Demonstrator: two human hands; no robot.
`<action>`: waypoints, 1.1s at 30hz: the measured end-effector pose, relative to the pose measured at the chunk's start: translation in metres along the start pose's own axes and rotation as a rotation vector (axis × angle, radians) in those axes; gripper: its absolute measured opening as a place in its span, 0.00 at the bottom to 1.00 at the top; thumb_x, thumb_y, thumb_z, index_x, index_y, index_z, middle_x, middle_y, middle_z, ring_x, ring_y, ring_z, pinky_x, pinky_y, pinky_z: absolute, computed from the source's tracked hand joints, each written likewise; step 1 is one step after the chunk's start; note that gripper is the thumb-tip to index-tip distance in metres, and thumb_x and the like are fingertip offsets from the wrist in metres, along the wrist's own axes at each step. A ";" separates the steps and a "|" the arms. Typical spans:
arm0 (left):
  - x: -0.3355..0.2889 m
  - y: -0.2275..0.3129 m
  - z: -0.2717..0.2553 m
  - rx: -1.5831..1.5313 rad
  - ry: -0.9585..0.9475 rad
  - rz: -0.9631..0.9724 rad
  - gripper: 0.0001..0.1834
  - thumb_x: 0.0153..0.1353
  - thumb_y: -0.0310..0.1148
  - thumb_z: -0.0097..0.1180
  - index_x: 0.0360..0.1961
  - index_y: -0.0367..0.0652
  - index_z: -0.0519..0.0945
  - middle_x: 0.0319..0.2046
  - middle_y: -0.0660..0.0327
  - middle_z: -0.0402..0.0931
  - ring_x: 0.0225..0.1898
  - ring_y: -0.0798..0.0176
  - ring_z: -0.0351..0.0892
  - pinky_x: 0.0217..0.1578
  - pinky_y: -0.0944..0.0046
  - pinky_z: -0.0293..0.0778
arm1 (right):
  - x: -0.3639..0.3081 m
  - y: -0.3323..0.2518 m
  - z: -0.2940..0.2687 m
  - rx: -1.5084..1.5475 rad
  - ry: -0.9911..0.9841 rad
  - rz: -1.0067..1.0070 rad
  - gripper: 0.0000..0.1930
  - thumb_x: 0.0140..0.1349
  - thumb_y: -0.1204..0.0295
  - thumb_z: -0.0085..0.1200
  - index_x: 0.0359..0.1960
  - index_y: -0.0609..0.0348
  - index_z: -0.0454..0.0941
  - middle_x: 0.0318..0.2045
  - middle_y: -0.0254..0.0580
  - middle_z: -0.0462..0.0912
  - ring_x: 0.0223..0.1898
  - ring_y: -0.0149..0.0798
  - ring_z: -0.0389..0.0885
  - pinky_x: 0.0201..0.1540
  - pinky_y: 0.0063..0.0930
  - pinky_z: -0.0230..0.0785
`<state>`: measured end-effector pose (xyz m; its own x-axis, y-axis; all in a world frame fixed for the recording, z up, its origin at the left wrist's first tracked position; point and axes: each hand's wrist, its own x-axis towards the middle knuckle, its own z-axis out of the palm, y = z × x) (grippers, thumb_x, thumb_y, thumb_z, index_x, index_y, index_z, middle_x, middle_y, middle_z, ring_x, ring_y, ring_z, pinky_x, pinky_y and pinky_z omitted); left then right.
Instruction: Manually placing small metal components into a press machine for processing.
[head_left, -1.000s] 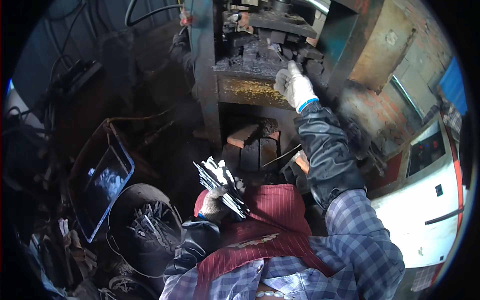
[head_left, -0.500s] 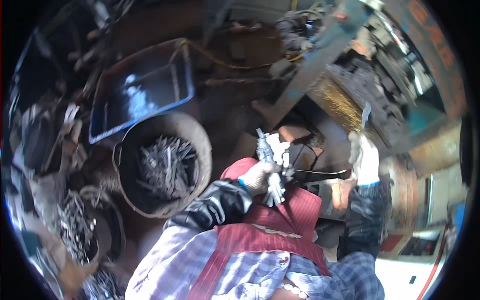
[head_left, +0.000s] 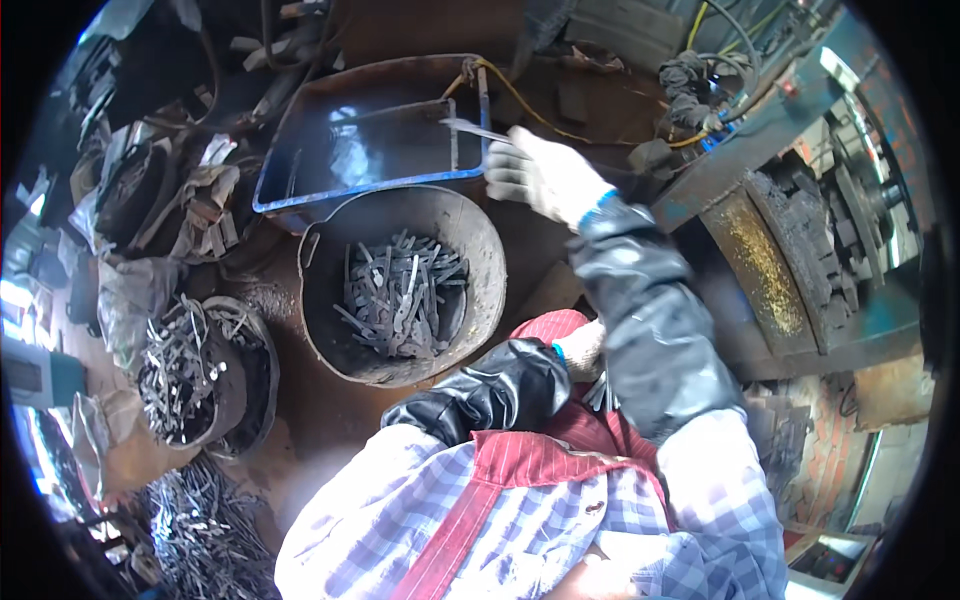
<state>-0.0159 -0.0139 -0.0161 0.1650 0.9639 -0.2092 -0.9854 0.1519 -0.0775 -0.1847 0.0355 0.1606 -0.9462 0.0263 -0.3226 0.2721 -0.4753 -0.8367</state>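
Observation:
My gloved right hand [head_left: 548, 180] is stretched forward over the space between a blue-rimmed tub and a bucket, closed on a thin metal strip [head_left: 475, 129] that points left over the tub's right end. Low in front of my apron, my gloved left hand [head_left: 580, 352] is partly covered by my right sleeve. It grips a bundle of grey metal strips [head_left: 601, 394], of which only the lower ends show. The large worn bucket [head_left: 480, 300] to the left has many similar metal strips [head_left: 408, 295] lying in it. Behind it stands the tub [head_left: 380, 185], with dark, shiny liquid inside.
At the right is a metal workbench [head_left: 840, 345] with a trough of golden shavings [head_left: 762, 262] and dark metal blocks. A smaller bucket [head_left: 228, 400] of metal pieces and a heap of strips [head_left: 205, 525] are at the left. A yellow hose [head_left: 520, 100] runs behind the tub.
My right hand has swung left and forward from beside the workbench to near the tub, carrying the metal strip. My left hand stays by the apron with its bundle. The view has shifted.

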 end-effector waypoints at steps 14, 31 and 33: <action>-0.012 -0.006 0.036 0.196 -0.100 0.056 0.25 0.56 0.26 0.55 0.57 0.38 0.71 0.50 0.51 0.78 0.53 0.46 0.78 0.61 0.34 0.66 | -0.332 0.104 -0.147 0.182 0.935 -0.563 0.16 0.65 0.58 0.56 0.46 0.57 0.81 0.35 0.32 0.82 0.30 0.25 0.78 0.33 0.23 0.75; -0.009 -0.010 0.032 0.429 -0.003 0.069 0.29 0.52 0.26 0.60 0.57 0.40 0.72 0.50 0.53 0.78 0.53 0.49 0.78 0.57 0.46 0.73 | -0.460 0.173 -0.295 0.414 1.412 -1.092 0.24 0.70 0.73 0.45 0.66 0.64 0.58 0.61 0.52 0.69 0.65 0.44 0.66 0.63 0.37 0.67; -0.010 -0.009 0.032 0.455 0.070 0.074 0.29 0.52 0.27 0.60 0.57 0.41 0.72 0.50 0.53 0.78 0.53 0.49 0.78 0.57 0.45 0.74 | -0.463 0.174 -0.286 0.727 1.366 -1.170 0.22 0.71 0.67 0.40 0.64 0.60 0.63 0.62 0.42 0.69 0.64 0.42 0.67 0.63 0.37 0.64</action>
<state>-0.0105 -0.0182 0.0180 0.0802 0.9610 -0.2647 -0.9107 0.1786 0.3724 0.3505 0.1919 0.0379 0.2744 0.9403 -0.2014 -0.7465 0.0763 -0.6610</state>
